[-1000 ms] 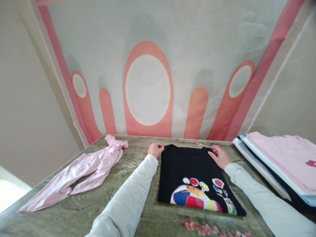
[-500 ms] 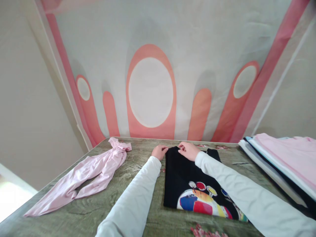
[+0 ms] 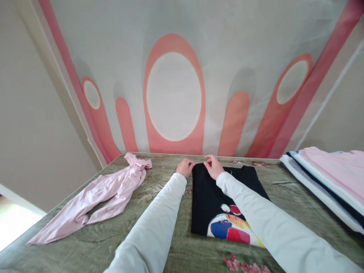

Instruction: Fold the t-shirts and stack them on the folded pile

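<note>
A folded black T-shirt (image 3: 207, 197) with a colourful print lies flat on the table, its neckline at the far side. My left hand (image 3: 185, 167) pinches its far left corner between thumb and fingers. Close beside it, my right hand (image 3: 214, 167) has curled fingers at the shirt's far edge, left of the neckline, and seems to grip the fabric there. My right forearm crosses over the shirt and hides part of the print and the near right corner.
On the left of the wood-patterned table (image 3: 165, 197) lies a crumpled pink garment (image 3: 113, 193). A pile of folded clothes (image 3: 330, 170), pink on top, stands at the right edge. Behind the table rises a wall with a pink and grey pattern (image 3: 173, 94).
The raised bit of shirt edge between my hands now lies flatter. My right hand has shifted slightly left, and more of the neckline shows. The view has tilted down a little.
</note>
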Available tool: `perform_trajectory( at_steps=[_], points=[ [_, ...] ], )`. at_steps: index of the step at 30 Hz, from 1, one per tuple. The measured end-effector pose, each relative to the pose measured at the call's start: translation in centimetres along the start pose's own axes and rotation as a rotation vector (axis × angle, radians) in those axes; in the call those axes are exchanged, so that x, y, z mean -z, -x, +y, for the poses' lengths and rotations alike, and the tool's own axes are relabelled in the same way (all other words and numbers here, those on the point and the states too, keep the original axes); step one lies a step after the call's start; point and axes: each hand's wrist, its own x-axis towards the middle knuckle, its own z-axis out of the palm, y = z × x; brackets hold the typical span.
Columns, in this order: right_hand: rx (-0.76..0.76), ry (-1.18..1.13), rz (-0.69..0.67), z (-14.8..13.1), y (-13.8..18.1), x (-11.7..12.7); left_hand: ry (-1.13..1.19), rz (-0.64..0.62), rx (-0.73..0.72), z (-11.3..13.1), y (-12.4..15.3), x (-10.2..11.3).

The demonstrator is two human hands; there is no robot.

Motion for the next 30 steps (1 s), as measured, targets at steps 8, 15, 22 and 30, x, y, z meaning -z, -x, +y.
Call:
perform_trajectory(
  at_steps=[8, 15, 22, 30],
  points=[
    [0.101, 0.135, -0.067, -1.1, 0.3, 0.2, -0.006, 0.041, 0.032, 0.5, 0.3, -0.1],
    [0.097, 0.199, -0.101, -0.7, 0.5, 0.2, 0.089, 0.036, 0.213, 1.1, 0.6, 1.0],
    [0.014, 0.044, -0.069, -1.9, -1.2, 3.0, 0.356, -0.218, 0.404, 1.9, 0.4, 1.6],
    [-0.355, -0.222, -0.111, 4.8, 0.7, 17.4, 0.672, -0.400, 0.562, 2.1, 0.6, 2.5]
  ],
)
